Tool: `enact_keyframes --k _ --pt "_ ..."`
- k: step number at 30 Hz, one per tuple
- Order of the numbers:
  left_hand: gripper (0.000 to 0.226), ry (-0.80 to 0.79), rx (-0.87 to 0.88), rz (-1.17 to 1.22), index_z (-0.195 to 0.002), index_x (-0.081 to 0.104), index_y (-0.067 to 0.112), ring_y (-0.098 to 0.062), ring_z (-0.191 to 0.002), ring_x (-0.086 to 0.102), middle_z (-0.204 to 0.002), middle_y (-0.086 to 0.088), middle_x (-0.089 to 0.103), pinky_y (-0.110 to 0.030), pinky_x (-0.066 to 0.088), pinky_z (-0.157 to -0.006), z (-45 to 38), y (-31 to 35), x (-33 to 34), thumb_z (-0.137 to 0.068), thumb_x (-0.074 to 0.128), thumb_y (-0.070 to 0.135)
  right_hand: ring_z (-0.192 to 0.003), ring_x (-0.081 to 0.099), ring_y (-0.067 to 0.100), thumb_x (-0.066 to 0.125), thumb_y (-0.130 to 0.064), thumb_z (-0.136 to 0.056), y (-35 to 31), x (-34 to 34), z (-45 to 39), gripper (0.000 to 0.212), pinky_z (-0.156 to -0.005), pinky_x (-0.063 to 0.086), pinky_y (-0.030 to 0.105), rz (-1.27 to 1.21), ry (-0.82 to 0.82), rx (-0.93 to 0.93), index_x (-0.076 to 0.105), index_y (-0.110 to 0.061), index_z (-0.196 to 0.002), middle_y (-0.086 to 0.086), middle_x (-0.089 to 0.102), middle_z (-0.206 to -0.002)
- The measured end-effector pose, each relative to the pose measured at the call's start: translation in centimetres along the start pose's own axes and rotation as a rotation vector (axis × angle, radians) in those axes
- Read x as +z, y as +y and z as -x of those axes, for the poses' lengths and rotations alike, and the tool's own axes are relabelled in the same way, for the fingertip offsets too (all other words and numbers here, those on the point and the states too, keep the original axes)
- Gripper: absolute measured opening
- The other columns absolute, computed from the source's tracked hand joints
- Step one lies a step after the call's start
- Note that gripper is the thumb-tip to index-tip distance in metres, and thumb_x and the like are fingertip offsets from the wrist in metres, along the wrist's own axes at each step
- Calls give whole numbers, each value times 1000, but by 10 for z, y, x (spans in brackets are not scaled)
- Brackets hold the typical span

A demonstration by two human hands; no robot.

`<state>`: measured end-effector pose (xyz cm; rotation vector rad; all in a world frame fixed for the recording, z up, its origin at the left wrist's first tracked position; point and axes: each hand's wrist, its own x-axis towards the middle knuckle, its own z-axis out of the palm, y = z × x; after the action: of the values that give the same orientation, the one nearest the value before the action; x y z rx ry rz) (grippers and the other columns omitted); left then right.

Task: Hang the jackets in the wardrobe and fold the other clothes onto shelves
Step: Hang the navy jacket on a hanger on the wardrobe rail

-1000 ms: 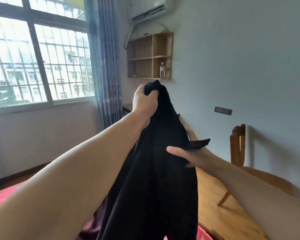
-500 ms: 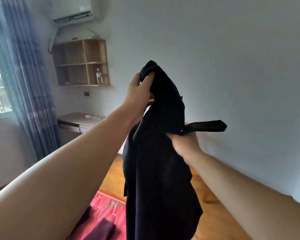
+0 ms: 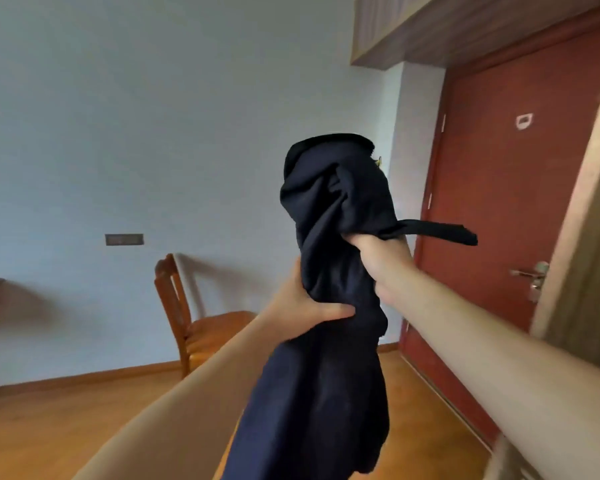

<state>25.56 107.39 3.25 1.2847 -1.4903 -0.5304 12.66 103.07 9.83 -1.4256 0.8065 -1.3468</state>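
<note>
home room: wooden chair [image 3: 201, 320], red door [image 3: 506, 209].

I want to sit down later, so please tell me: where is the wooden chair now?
In the head view the wooden chair stands at the lower left, against the pale wall, below and right of the dark wall plate, left of the left hand.

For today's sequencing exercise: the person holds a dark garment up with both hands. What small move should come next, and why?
Probably carry the dark garment toward the wardrobe panel on the right: the left hand grips its middle, the right hand grips it higher, and it hangs bunched, not yet hung.
</note>
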Motion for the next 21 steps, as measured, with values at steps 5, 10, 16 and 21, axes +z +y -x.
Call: enact_keyframes --k 5,10,16,21 --pt "27 18 13 65 -86 60 24 -4 -71 61 -77 12 64 -7 42 -51 -11 46 102 -73 71 4 -84 66 12 70 -20 -87 -28 -95 28 13 -78 55 33 112 183 -65 61 -29 -82 -10 68 -81" --pt "17 -67 -45 217 -83 65 20 -14 -71 65 -74 4 68 -16 47 -49 5 101 187 -78 67 4 -70 58 -20 74 -26 -84 -55 -205 82 24 -57 44 1 287 168 -147 58 -34 -100 -29 61 -84" --pt "14 -157 -52 387 -82 65 12 -26 -75 66 -73 -5 69 -40 53 -64 40 162 277 -70 67 6 -107 58 -2 77 -35 -80 -78 -322 162 61 -83 44 11 469 214 89 47 -25 -132 -11 60 -122" --pt "11 -223 -38 511 -83 60 5 -22 -67 57 -69 -6 64 -35 47 -58 48 198 337 -73 61 0 -113 46 2 68 -49 -84 -104 -378 209 66 -84 35 7 525 346 135 38 -30 -139 -16 45 -129"
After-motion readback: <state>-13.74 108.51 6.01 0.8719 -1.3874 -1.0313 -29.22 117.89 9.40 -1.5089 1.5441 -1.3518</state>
